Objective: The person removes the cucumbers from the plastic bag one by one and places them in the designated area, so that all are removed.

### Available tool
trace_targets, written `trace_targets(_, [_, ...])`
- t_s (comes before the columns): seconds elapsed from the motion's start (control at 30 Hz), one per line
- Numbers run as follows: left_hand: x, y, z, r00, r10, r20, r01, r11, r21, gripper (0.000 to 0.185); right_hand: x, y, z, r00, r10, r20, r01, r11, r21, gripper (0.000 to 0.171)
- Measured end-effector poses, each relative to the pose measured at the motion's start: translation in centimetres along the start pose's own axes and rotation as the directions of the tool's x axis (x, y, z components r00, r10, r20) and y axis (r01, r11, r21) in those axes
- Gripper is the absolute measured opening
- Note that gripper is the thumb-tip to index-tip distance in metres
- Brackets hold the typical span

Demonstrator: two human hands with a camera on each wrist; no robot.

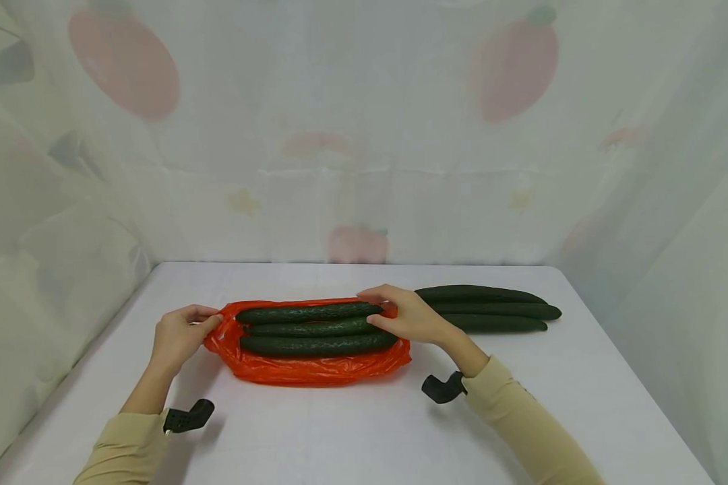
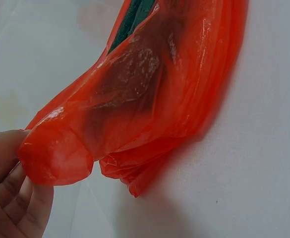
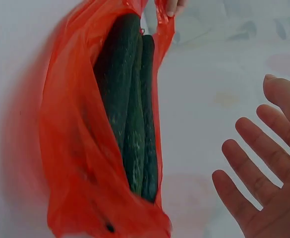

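Three long dark green cucumbers [image 1: 315, 345] lie side by side in the opening of a red plastic bag [image 1: 297, 374]. At the bag's left end, my left hand [image 1: 178, 337] pinches the plastic between thumb and fingers. The left wrist view shows that end of the bag [image 2: 130, 99] stretched thin, with the left hand [image 2: 16, 191] at its tip. My right hand [image 1: 409, 315] hovers by the right end of the bagged cucumbers, overlapping them in the head view. In the right wrist view the right hand [image 3: 268, 168] has its fingers spread, apart from the bag [image 3: 70, 129] and holding nothing.
Three more cucumbers [image 1: 491, 323] lie loose on the white table [image 1: 315, 438], to the right of the bag and partly behind the right hand. A pale curtain [image 1: 364, 148] printed with fruit hangs behind the table and along both sides.
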State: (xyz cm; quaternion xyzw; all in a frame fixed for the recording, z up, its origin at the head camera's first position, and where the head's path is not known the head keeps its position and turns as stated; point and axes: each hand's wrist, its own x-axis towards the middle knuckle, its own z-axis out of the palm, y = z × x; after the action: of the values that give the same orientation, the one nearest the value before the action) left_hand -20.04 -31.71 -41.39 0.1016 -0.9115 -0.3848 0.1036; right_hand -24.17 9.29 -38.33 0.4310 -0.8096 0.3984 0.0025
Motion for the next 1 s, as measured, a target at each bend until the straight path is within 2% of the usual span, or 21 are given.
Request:
trace_targets(0.27, [-0.2,0.5,-0.2,1.000,0.020,0.013,-0.020,0.999,0.027,0.036,1.2,-0.4,2.2,0.998,0.028,0.051,-0.031,0.997,0.066,0.043])
trace_targets(0.43, [-0.2,0.6,-0.2,1.000,0.028,0.010,-0.028,0.999,0.027,0.035,1.7,-0.4,3.2,0.998,0.043,0.037,-0.046,0.995,0.087,0.042])
trace_targets(1.0, [-0.1,0.6,-0.2,0.998,0.056,0.009,-0.057,0.998,0.035,0.035,2.2,0.5,6.6,0.988,0.119,0.096,-0.121,0.993,0.014,0.042])
